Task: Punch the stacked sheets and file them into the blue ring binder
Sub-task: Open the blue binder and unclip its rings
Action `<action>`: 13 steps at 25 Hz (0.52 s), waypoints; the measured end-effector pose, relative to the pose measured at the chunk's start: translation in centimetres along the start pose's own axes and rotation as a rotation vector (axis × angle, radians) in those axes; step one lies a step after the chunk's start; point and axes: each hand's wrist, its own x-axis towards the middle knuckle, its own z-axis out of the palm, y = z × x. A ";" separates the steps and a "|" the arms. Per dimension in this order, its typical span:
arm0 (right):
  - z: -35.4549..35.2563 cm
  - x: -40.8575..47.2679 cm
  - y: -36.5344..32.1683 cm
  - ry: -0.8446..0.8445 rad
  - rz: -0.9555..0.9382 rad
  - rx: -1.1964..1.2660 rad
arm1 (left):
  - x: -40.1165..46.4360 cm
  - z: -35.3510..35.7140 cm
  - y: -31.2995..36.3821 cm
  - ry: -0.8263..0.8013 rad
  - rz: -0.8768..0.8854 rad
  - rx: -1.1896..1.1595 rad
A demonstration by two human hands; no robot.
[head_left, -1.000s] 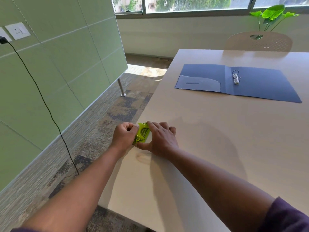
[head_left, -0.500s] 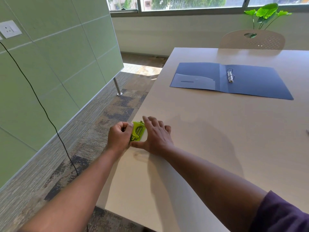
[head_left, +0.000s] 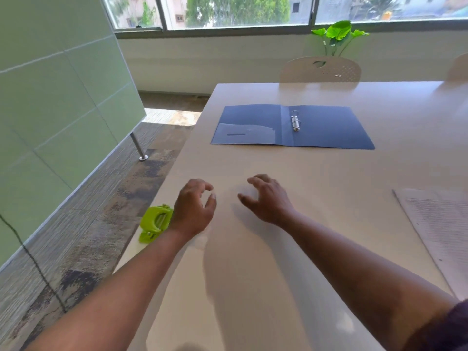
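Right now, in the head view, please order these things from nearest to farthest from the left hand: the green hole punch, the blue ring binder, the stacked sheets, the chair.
1. green hole punch: just left of the left hand, at the table edge.
2. blue ring binder: open flat, ahead near the table's middle.
3. stacked sheets: far right, at the frame edge.
4. chair: beyond the table's far edge.

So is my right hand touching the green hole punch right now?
Apart. The head view shows the right hand hovering mid-table, with bare table and the left hand between it and the green hole punch at the table's left edge.
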 end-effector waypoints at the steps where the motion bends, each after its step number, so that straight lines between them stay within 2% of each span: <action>1: -1.2 0.2 2.5 0.018 0.031 -0.024 | 0.6 1.7 0.6 -0.081 -0.006 -0.004; 4: -4.6 0.4 8.9 0.035 0.131 -0.178 | 3.0 5.9 2.2 -0.233 -0.029 0.017; 7: -7.5 0.7 14.5 -0.045 0.238 -0.276 | 5.8 9.9 4.5 -0.293 -0.066 0.078; 10: -9.0 1.1 18.1 -0.098 0.262 -0.278 | 8.3 13.3 6.5 -0.347 -0.024 0.157; 13: -9.4 2.7 19.5 -0.066 0.265 -0.271 | 10.7 15.7 7.3 -0.375 0.038 0.175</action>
